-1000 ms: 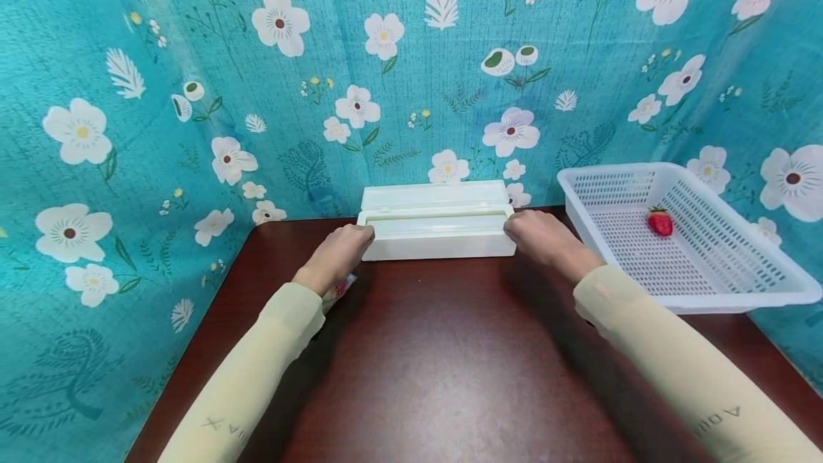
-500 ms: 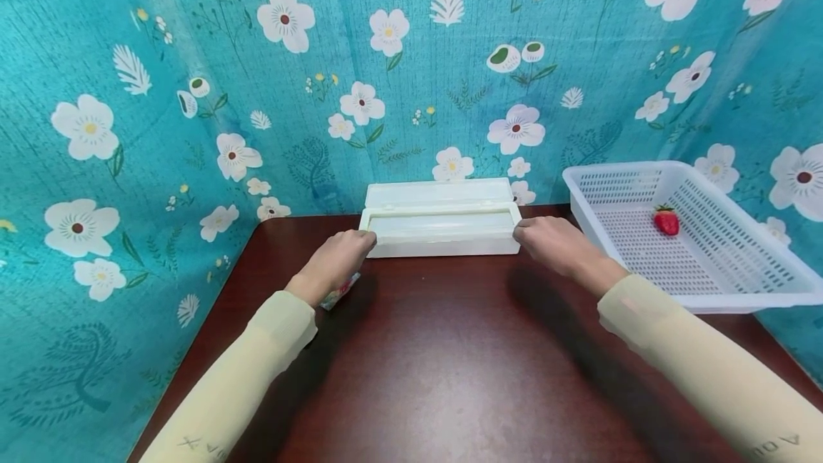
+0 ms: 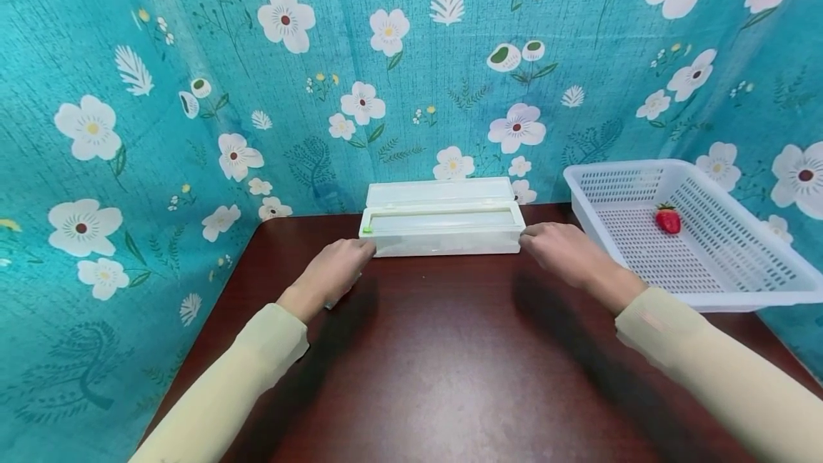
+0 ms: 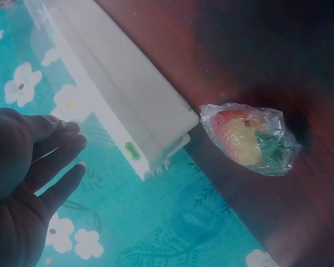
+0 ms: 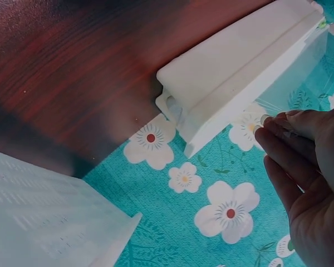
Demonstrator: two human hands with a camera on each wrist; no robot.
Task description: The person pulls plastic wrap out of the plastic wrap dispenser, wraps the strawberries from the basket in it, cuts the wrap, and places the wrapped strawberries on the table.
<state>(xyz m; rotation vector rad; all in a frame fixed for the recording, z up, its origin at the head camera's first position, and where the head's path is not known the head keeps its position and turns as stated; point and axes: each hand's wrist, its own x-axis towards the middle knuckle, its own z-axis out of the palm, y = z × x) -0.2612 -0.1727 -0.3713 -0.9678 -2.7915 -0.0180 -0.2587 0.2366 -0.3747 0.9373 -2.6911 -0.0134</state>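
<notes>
A long white cling film dispenser box (image 3: 446, 245) stands at the table's back edge, its clear lid (image 3: 444, 193) tipped back. At its left end sits a small green slider (image 4: 132, 151). My left hand (image 3: 336, 264) is just in front of the box's left corner, thumb and fingertips together. At the right corner, my right hand (image 3: 561, 249) is placed likewise. Between them they pinch thin cling film (image 5: 250, 114), which shows only as faint shiny lines. A red and yellow fruit (image 4: 247, 136) wrapped in film lies by the box, mostly hidden under my left hand in the head view.
To the right stands a white slotted plastic basket (image 3: 579, 198) with one strawberry (image 3: 668, 219) in it. The dark red wooden table (image 3: 437, 349) stretches toward me. A blue flowered cloth (image 3: 411, 56) hangs behind the table and at its sides.
Both hands have drawn back slightly from the box's ends toward me and apart. The green slider at the left end has come into sight. The view has shifted a little.
</notes>
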